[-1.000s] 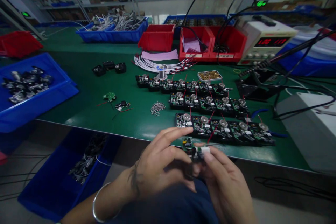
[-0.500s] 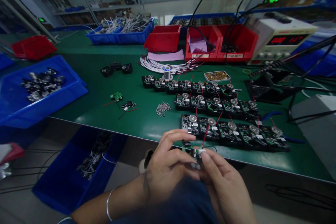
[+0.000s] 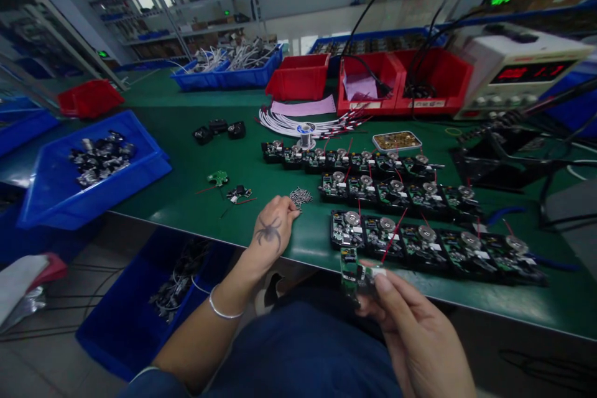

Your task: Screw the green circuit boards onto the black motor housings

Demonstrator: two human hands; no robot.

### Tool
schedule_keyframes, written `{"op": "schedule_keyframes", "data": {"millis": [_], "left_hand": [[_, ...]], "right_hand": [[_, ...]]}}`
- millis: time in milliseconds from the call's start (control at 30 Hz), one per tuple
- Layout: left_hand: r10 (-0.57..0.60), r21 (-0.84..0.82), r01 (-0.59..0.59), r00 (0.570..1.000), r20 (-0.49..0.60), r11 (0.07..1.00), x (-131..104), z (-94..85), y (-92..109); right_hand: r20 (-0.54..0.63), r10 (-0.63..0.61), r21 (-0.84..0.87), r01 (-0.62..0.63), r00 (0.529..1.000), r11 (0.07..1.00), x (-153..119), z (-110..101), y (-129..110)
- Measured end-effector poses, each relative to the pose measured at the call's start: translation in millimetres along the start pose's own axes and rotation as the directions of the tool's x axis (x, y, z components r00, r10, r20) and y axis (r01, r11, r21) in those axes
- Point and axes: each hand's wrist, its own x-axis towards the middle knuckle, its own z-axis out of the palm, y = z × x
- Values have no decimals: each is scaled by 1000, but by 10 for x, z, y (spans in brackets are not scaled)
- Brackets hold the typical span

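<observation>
My right hand [image 3: 415, 317] pinches a small green circuit board [image 3: 349, 268] between thumb and fingers, above the table's front edge. A red wire [image 3: 394, 236] rises from the board, and a white connector shows by my thumb. My left hand [image 3: 273, 224] rests on the table with thumb and fingers pressed together, at the near edge of a pile of small metal screws or pins [image 3: 301, 196]. What its fingertips hold, if anything, is too small to tell. To the right stand three rows of black housings [image 3: 426, 239] with circuit boards, round metal discs and red wires.
Two loose circuit boards [image 3: 217, 178] with wires lie left of the pile. A blue bin [image 3: 153, 165] of metal parts stands farther left. Behind are a solder spool [image 3: 306, 137], white cables [image 3: 275, 124], a tin of brass-coloured bits [image 3: 396, 140], red bins [image 3: 298, 78] and a power supply [image 3: 517, 74].
My left hand has let go of the circuit board and moved left and forward to the metal pile. My right hand still holds the board. The camera view has shifted slightly.
</observation>
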Motion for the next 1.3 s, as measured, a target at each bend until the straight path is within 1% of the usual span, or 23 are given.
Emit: {"op": "schedule_keyframes", "data": {"millis": [100, 200, 300, 367, 400, 467, 533, 567, 633, 700, 733, 833, 900, 1133, 1300], "left_hand": [[38, 35, -37, 999, -14, 999, -44, 71, -23], [63, 41, -61, 997, -54, 997, -63, 93, -41], [105, 9, -105, 988, -109, 994, -101, 6, 35], [188, -66, -196, 976, -113, 978, -168, -120, 156], [239, -133, -252, 965, -112, 958, -214, -192, 231], [317, -304, -339, 941, -120, 890, -318, -329, 388], [367, -465, -373, 924, -107, 803, -414, -421, 522], [399, -516, -385, 913, -90, 765, -451, -443, 573], [495, -561, -440, 867, -61, 702, -496, -447, 641], [559, -552, -496, 827, -65, 670, -509, -422, 673], [567, -538, -509, 821, -70, 672, -510, -408, 681], [541, -510, -486, 840, -47, 710, -512, -387, 691], [537, -499, -480, 843, -35, 722, -521, -387, 694], [560, -403, -543, 824, -87, 737, -579, -373, 693], [548, -446, -512, 835, -56, 734, -605, -376, 696]], "right_hand": [[42, -6, -5, 6, 999, 1000, -20, 2, 2], [40, 2, 27, -3, 999, 1000, -32, 21, -13], [41, 20, 53, -22, 999, 998, -30, 40, -27], [60, 8, 63, -12, 998, 998, -21, 47, -31], [75, -6, 60, 2, 997, 998, -16, 50, -31], [105, -26, 36, 23, 994, 999, -6, 52, -32], [128, -32, 0, 32, 991, 999, -2, 52, -30], [136, -28, -18, 31, 990, 999, -3, 50, -28], [151, -29, -51, 37, 988, 998, -9, 43, -20], [159, -42, -80, 55, 986, 995, -17, 30, -8], [160, -47, -93, 62, 986, 994, -20, 20, -1], [166, -52, -138, 75, 985, 988, -26, -17, 22], [167, -49, -167, 78, 985, 983, -29, -41, 37], [183, -76, -192, 111, 980, 975, -50, -34, 42], [174, -66, -166, 96, 983, 981, -71, -9, 34]]}}
